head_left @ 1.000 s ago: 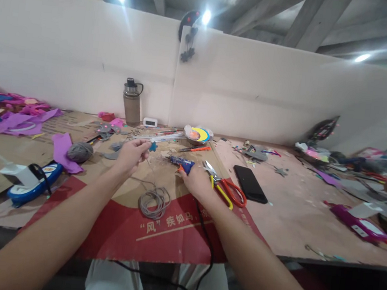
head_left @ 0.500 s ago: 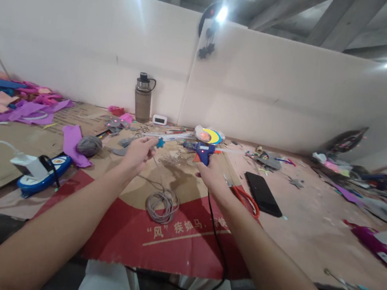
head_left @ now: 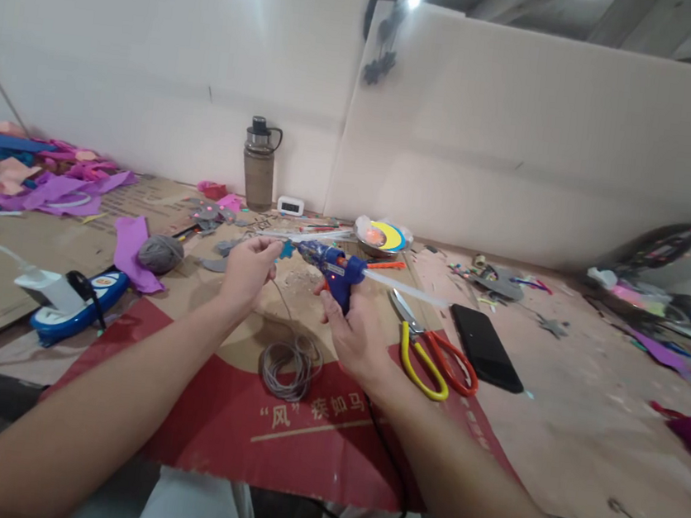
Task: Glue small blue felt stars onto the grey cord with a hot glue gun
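Between the fingertips of my left hand [head_left: 249, 271] is a small blue star-shaped piece [head_left: 286, 249]. My right hand [head_left: 355, 327] is wrapped round the handle of a blue hot glue gun [head_left: 336, 273], its nozzle pointing left at the star. The tip and star sit so close that I cannot tell whether they touch. A clear glue stick [head_left: 408, 288] sticks out of the gun's back end. Below my hands lies a coil of grey cord [head_left: 291, 367] on the red and tan cardboard [head_left: 202, 426]; one strand runs up toward my left hand.
Scissors with red and yellow handles [head_left: 425, 359] and a black phone [head_left: 486, 348] lie to the right. A blue power strip [head_left: 74, 311], a grey yarn ball [head_left: 160, 254] and purple scraps are left. A bottle [head_left: 259, 168], a small clock [head_left: 290, 206] and a bowl [head_left: 379, 248] stand behind.
My right hand has brought the glue gun left and turned it, so its nozzle is now at the blue star. The scissors have come into fuller view. My left hand keeps its pinch.
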Demonstrator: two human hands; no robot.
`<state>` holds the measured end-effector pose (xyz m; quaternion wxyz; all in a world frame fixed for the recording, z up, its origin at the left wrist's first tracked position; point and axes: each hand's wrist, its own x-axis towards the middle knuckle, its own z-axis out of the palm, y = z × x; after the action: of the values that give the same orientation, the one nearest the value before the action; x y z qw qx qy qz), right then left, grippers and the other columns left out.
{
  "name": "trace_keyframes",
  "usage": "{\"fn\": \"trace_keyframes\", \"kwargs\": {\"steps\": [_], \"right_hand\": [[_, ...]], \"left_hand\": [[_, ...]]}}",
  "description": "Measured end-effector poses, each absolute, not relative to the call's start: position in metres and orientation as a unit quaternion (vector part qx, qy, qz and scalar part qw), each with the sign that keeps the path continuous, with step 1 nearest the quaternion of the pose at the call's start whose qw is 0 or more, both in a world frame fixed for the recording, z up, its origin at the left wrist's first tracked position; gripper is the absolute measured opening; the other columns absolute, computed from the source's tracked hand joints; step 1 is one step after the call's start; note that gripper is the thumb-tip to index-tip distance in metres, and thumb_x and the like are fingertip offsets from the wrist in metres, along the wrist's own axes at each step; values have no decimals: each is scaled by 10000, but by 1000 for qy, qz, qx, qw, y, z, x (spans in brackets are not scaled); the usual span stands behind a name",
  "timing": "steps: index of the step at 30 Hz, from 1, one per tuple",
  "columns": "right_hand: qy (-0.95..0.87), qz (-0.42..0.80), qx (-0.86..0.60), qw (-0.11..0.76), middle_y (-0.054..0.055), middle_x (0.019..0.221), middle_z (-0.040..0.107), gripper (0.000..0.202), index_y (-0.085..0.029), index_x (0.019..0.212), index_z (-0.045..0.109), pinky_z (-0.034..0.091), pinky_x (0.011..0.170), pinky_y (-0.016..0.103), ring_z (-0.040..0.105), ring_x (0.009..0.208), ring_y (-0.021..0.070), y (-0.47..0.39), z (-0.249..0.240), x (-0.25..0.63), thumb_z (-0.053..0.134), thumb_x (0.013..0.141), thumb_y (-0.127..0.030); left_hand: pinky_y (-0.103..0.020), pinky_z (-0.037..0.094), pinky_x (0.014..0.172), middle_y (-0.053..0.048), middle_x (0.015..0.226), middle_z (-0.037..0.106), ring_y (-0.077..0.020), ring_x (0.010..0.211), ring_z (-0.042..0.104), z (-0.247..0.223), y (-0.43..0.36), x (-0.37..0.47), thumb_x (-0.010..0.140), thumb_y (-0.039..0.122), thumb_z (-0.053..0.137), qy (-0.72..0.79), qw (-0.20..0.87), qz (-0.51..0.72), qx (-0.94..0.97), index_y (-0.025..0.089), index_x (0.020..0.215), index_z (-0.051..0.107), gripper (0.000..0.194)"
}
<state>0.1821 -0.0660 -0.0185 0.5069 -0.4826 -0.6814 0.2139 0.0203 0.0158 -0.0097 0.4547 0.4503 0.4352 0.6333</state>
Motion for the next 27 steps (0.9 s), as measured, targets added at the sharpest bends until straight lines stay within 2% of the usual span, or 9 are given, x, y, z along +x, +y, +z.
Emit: {"fn": "trace_keyframes", "kwargs": {"steps": [3, 6, 9, 19, 27], "right_hand": [[-696, 179, -500, 483, 103, 836, 632, 196, -186, 958, 545, 486, 721, 397, 605, 761, 243, -68, -16, 181, 442, 896, -341], [-703, 154, -513, 467, 124, 899, 644, 236, -171, 1030, 538, 489, 751, 411, 611, 816, 259, -69, -15, 180, 434, 893, -333], [-707, 129, -513, 469, 136, 939, 646, 291, -156, 1107, 517, 494, 757, 405, 612, 839, 260, -68, -18, 179, 427, 896, -334], [-711, 111, -510, 472, 126, 951, 653, 275, -157, 1114, 514, 502, 772, 393, 613, 836, 246, -67, -21, 177, 449, 896, -312], [-718, 105, -502, 471, 152, 1030, 652, 314, -142, 1157, 510, 493, 837, 430, 609, 916, 262, -67, -22, 177, 427, 903, -306]], "left_hand": [[-183, 200, 371, 78, 469, 431, -30, 347, 321, -6, 11, 24, 652, 258, 669, 428, 455, 644, 441, 158, 679, 557, 153], [-181, 237, 376, 75, 491, 445, -30, 357, 339, -4, 9, 26, 657, 250, 664, 424, 450, 649, 443, 156, 674, 558, 143], [-182, 250, 378, 75, 503, 449, -30, 361, 349, -3, 8, 26, 661, 244, 663, 425, 443, 650, 448, 156, 676, 561, 135], [-201, 252, 383, 69, 538, 466, -39, 370, 350, -9, 10, 25, 669, 290, 679, 428, 422, 640, 479, 160, 720, 597, 162], [-201, 252, 386, 70, 523, 451, -43, 379, 333, -7, 7, 25, 670, 277, 666, 423, 430, 639, 478, 161, 699, 586, 143]]}}
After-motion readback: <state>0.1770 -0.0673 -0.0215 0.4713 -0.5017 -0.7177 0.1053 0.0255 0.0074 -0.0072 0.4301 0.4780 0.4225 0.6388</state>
